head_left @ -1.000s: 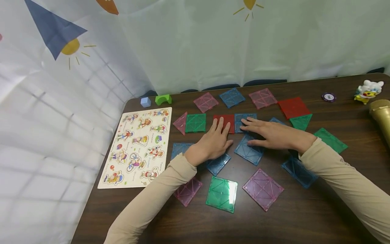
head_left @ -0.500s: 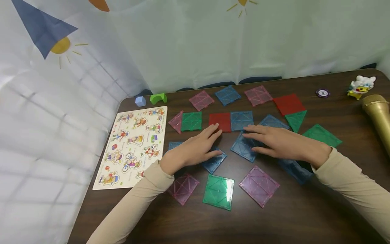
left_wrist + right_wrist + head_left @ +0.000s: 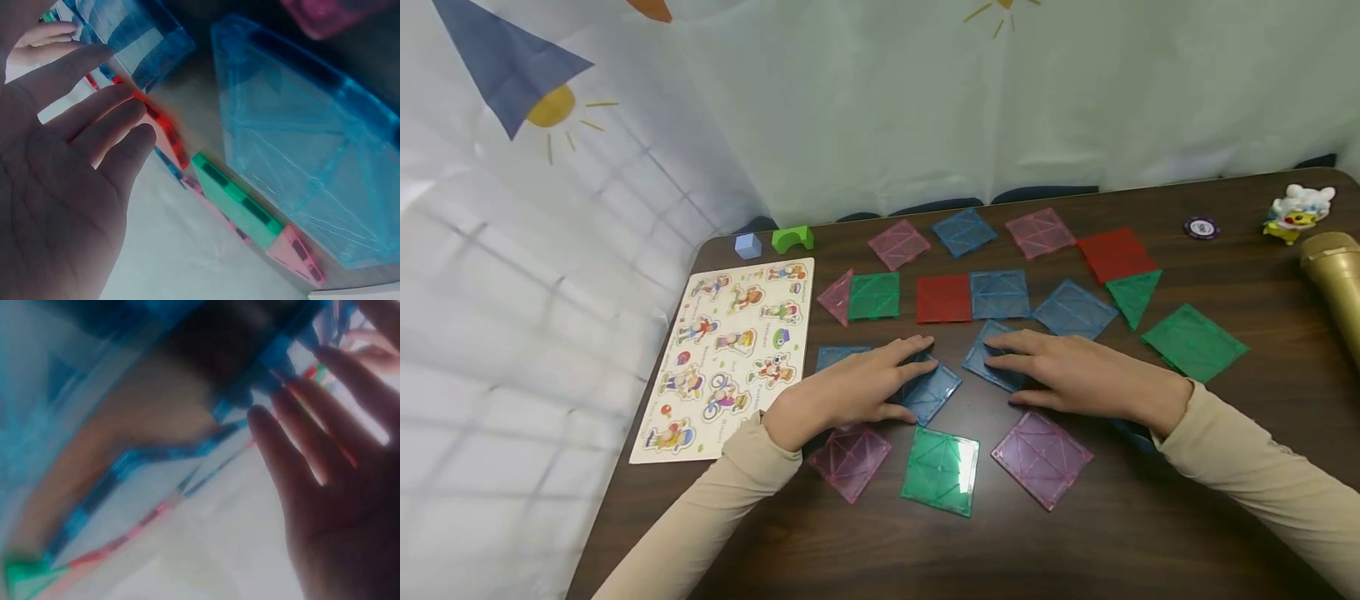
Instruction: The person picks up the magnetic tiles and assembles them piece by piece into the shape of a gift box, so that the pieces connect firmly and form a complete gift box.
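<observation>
In the head view my left hand (image 3: 850, 387) hovers low over a blue translucent tile (image 3: 936, 396), its fingers loosely extended. The left wrist view has that hand (image 3: 69, 175) with straight fingers near a blue tile (image 3: 153, 47), holding nothing. My right hand (image 3: 1082, 375) reaches inward, fingertips over another blue tile (image 3: 977, 354) and hiding part of it; whether they touch it cannot be told. Its fingers (image 3: 272, 444) look extended in the blurred right wrist view. Between and beyond the hands lie a red square tile (image 3: 943, 298) and a blue square tile (image 3: 1000, 293), edge to edge.
Nearest the body lie a green tile (image 3: 942, 472) and purple tiles, one (image 3: 1042, 460) at right. More tiles line the back, including a red one (image 3: 1116, 256). A picture puzzle board (image 3: 722, 358) sits left; a gold microphone (image 3: 1330, 275) and figurine (image 3: 1297, 214) stand right.
My left hand has drawn back from the red tile, leftward and toward the body. The right hand has come slightly nearer the body, off the blue square, over the tile below it.
</observation>
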{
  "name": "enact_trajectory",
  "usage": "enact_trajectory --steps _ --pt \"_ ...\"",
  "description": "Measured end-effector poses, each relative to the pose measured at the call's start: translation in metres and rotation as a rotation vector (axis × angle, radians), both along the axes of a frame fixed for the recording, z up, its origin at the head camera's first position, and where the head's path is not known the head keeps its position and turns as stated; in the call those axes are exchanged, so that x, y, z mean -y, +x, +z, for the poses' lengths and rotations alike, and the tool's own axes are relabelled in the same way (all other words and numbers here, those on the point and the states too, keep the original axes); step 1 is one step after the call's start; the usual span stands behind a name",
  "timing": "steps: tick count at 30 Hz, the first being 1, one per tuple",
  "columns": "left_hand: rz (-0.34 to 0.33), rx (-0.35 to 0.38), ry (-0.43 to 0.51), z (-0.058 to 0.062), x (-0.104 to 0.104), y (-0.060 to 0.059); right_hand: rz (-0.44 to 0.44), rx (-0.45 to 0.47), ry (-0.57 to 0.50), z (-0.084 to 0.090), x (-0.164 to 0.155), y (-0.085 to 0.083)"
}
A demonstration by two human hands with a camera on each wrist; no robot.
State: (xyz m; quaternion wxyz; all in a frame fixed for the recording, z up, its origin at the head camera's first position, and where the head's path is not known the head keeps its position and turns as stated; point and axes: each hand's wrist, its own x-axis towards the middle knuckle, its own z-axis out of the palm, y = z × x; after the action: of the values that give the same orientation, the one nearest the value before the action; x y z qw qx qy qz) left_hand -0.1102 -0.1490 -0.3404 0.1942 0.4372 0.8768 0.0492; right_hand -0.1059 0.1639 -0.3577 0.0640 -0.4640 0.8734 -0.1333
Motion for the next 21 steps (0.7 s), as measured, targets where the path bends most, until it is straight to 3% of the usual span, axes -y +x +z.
enact_trajectory --steps 8,21 --pt "-0.037 0.003 0.006 -0.002 -0.007 -0.004 -0.019 -0.086 0.008 -0.004 0.010 -0.004" --pt "-0.049 -0.058 0.008 -0.006 -0.014 -0.010 0.032 0.023 -0.033 -0.001 -0.003 -0.013"
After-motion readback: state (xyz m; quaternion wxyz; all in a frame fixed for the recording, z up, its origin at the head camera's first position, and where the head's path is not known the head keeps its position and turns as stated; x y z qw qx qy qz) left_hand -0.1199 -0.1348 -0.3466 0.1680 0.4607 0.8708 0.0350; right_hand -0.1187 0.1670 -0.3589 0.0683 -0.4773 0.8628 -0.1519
